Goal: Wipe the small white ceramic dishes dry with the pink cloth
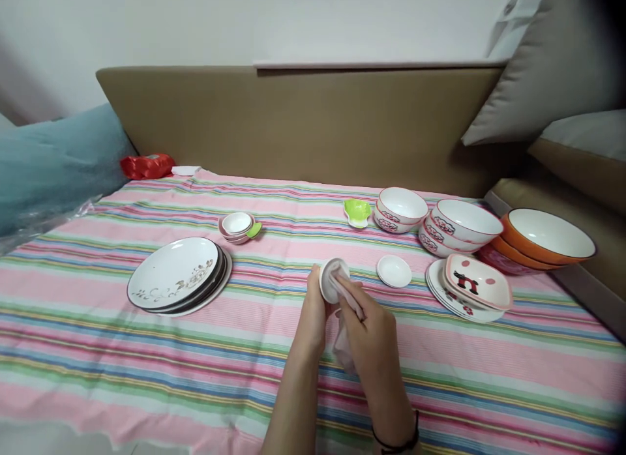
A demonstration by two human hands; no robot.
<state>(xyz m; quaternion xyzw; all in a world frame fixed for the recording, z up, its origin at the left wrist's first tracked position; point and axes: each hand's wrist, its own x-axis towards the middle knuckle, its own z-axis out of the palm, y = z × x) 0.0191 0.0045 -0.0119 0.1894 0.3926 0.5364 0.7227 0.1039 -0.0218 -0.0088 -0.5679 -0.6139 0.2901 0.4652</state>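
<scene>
My left hand grips a small white dish by its side, tilted up above the striped cloth. In my right hand is a pale wiping cloth, its upper part pressed by the fingers into the dish and the rest hanging below. Just right of my hands, another small white dish lies on the bed cover. Something white shows partly under my hands, too covered to name.
A stack of plates and nested small bowls lie left. A green dish, white bowls, more bowls, square dishes on plates and orange bowls stand right. A brown backrest runs behind.
</scene>
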